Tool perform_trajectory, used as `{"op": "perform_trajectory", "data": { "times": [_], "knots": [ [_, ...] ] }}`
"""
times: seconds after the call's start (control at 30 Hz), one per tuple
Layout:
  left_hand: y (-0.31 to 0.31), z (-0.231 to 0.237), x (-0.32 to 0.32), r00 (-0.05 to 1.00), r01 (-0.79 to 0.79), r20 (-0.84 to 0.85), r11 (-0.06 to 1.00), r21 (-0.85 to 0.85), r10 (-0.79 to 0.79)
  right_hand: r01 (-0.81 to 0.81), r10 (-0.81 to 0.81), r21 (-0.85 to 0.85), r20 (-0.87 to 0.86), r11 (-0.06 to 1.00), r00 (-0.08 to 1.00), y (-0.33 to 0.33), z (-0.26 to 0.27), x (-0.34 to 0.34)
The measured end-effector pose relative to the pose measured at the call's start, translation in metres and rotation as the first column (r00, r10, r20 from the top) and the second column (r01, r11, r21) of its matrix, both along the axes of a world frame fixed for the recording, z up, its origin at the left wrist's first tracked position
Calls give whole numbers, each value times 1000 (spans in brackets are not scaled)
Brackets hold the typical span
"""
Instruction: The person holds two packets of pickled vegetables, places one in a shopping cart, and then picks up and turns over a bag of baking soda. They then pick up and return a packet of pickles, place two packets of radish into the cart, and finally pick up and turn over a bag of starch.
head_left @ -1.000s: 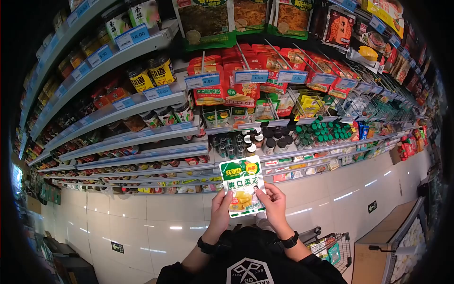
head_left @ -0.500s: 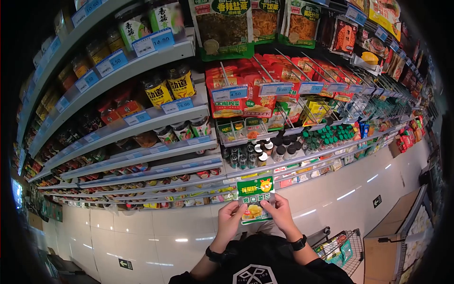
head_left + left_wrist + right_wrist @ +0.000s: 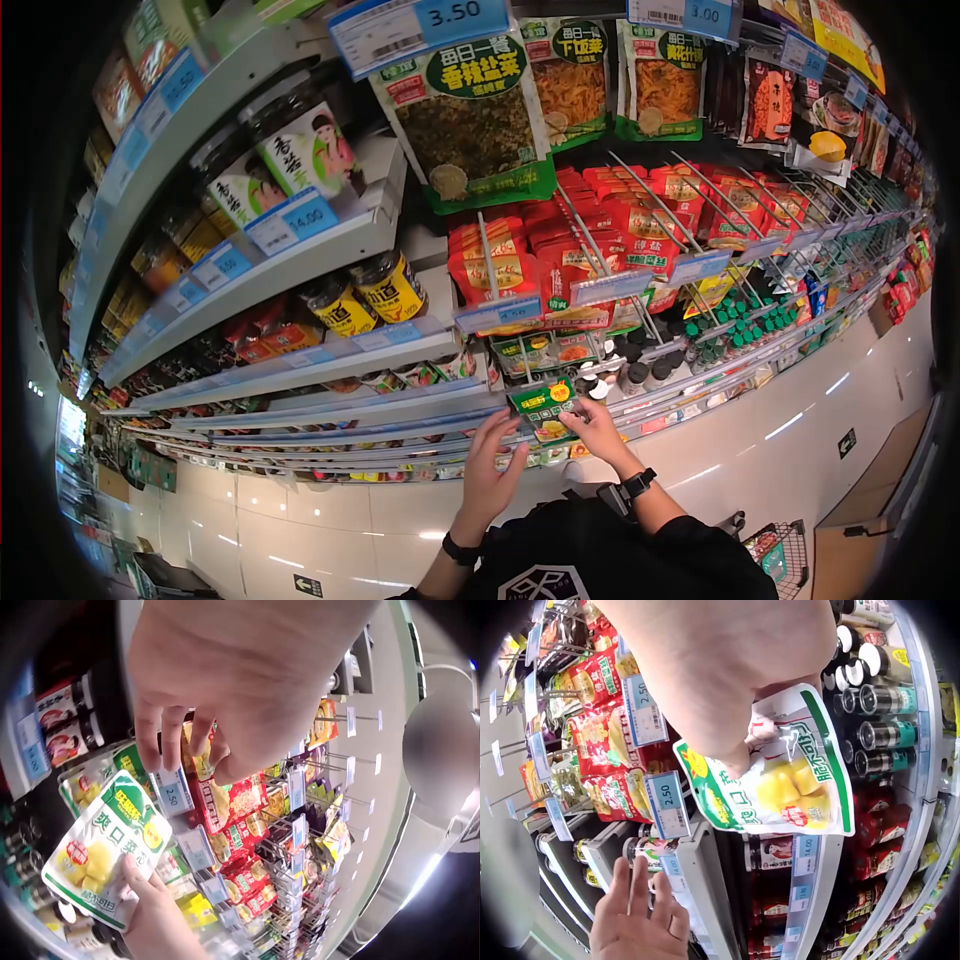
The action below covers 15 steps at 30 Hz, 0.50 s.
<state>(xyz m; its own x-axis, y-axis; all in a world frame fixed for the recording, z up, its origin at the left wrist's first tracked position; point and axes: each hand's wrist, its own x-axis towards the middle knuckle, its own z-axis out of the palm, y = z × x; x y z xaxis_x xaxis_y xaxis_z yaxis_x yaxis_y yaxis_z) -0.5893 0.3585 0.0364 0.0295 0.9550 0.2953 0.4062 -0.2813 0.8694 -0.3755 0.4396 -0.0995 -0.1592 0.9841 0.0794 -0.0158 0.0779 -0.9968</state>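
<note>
My right hand (image 3: 600, 437) holds a green-and-white food pouch (image 3: 548, 425) by its right side, low in front of the shelves. The pouch (image 3: 101, 851) shows yellow vegetable chunks printed on its front, and the thumb lies on that front in the left wrist view. In the right wrist view the pouch (image 3: 791, 787) hangs sideways below the right palm. My left hand (image 3: 488, 480) is off the pouch, just to its left, fingers apart and loosely bent. Nothing is in the left hand (image 3: 641, 926) in the right wrist view.
Red pouches (image 3: 590, 250) hang on metal hooks behind price tags (image 3: 610, 288). Larger bags (image 3: 470, 120) hang above them; jars (image 3: 345, 305) line the left shelves. Green-capped bottles (image 3: 745, 325) stand lower. A shopping cart (image 3: 785, 555) with packets is at the lower right.
Both hands gripped the pouch earlier; the left hand has let go and moved aside. The pouch has moved forward, closer to the shelves, and tilted. The shelves appear nearer.
</note>
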Motion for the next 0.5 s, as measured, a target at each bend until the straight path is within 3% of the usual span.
{"op": "perform_trajectory", "data": {
  "times": [0.03,0.1,0.13,0.3,0.37,0.4,0.5],
  "knots": [
    [9,8,1,1000,-5,-15,1000,-4,5,-5,5,-4,-15,1000,1000,10,1,-1],
    [24,29,7,936,-21,-350,999,27,29,-62,58,39,104,997,993,25,3,1],
    [32,37,10,908,-5,-418,997,72,35,-77,76,26,57,997,996,31,4,0],
    [62,19,12,850,20,-525,996,89,30,-122,120,-82,-30,989,992,50,-7,-2],
    [66,18,13,833,-1,-551,996,92,52,-156,159,-50,48,986,986,54,10,1],
    [67,19,14,861,-10,-507,998,70,44,-94,98,65,-52,993,994,55,19,-5],
    [73,18,14,889,-20,-456,999,40,36,-76,77,9,-11,997,997,62,24,-6]
  ]
}}
